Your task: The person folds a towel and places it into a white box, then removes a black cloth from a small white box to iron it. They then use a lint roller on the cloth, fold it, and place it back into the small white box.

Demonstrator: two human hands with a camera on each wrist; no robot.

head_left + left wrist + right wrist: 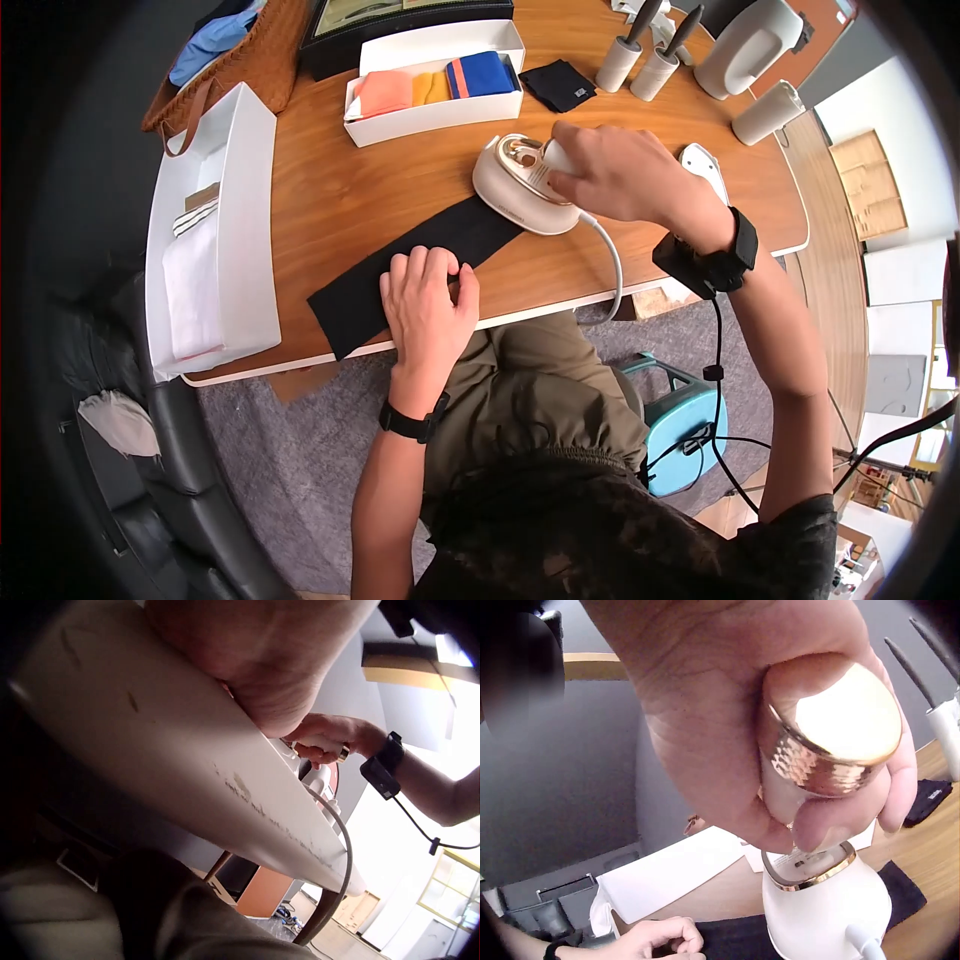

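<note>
My right hand grips the handle of a white iron with gold trim. In the right wrist view, the handle's gold end cap shows inside the curled fingers, above the iron's white body. The iron rests on the far right end of a folded black cloth strip, which lies slantwise near the table's front edge. On the strip's nearer half rests my left hand, palm down with fingers loosely bent. The left wrist view shows that hand's underside at the table edge.
An open white box holds folded colored cloths; a long white box stands at left. A folded black cloth, lint rollers and a white jug stand farther back. The iron's cord hangs over the front edge.
</note>
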